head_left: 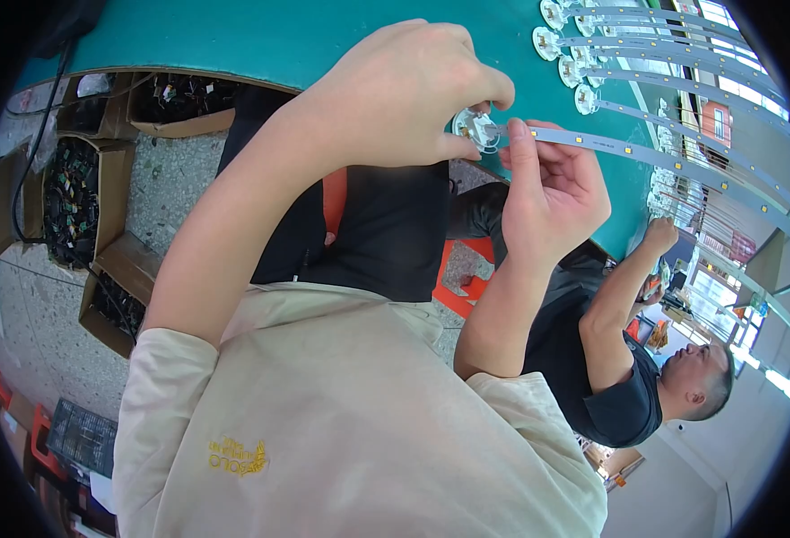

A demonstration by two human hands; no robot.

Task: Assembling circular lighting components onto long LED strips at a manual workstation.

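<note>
My left hand [404, 94] pinches a round white end piece [472, 132] with its thumb and fingers, over the near edge of the teal table. Thin wires or clear loops show between that piece and a long pale LED strip [655, 159] dotted with small yellow chips. Close beside it, my right hand [563, 193] grips the strip near its end, thumb on top and fingers curled beneath. The strip runs off to the right. My fingers partly hide the joint between the two parts.
More LED strips [673, 79] with round white ends [546, 42] lie at the far right of the teal table [323, 36]. Cardboard boxes [112, 193] of dark parts stand on the floor at left, near a black cable [31, 170]. A co-worker [592, 377] in dark clothes sits at right.
</note>
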